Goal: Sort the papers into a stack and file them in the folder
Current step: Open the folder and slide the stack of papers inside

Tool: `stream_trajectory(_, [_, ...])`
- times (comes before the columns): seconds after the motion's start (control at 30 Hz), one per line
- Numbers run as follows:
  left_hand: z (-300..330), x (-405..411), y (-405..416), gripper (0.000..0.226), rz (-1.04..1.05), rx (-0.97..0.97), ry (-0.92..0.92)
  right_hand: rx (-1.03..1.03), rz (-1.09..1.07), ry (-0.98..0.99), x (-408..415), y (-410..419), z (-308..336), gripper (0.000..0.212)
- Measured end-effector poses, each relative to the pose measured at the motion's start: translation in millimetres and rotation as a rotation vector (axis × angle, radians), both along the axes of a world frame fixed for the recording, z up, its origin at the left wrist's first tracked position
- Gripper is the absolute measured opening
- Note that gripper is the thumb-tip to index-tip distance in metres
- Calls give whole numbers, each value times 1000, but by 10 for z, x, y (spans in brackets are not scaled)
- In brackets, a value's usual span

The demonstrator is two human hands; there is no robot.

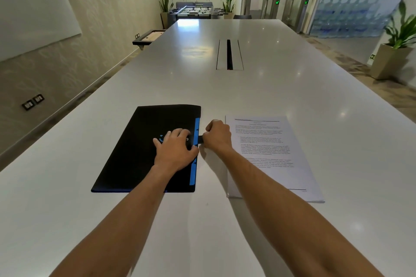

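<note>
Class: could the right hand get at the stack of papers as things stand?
Probably yes. The right hand pinches the folder's strap, but the stack of papers lies just beside it on the table, nothing between them.

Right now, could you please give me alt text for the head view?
The left hand presses flat on a closed black folder while the right hand pinches its strap; a paper stack lies right of it on the white table.

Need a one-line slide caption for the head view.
Left hand rests on the closed black folder while right hand pinches its strap; paper stack waits alongside.
</note>
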State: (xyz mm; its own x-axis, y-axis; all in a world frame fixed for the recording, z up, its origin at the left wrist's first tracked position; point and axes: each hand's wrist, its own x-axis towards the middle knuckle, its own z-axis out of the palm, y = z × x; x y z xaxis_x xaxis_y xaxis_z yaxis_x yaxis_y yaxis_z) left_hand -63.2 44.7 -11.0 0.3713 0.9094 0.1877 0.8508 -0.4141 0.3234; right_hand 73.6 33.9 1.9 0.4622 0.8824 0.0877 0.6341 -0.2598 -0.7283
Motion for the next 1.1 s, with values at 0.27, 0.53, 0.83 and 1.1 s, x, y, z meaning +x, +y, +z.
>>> stream_trajectory(0.27, [436, 420, -166, 29, 48, 93, 349, 46, 24, 60, -30, -145, 10, 18])
stream_trajectory(0.53, [653, 399, -213, 34, 122, 135, 515, 117, 46, 107, 41, -210, 161, 19])
stream_trajectory(0.83, [781, 264, -163, 112, 230, 38, 501, 134, 77, 125, 117, -293, 204, 20])
stream_trajectory(1.1, [877, 348, -181, 113, 237, 48, 497, 151, 65, 171, 257, -364, 243, 20])
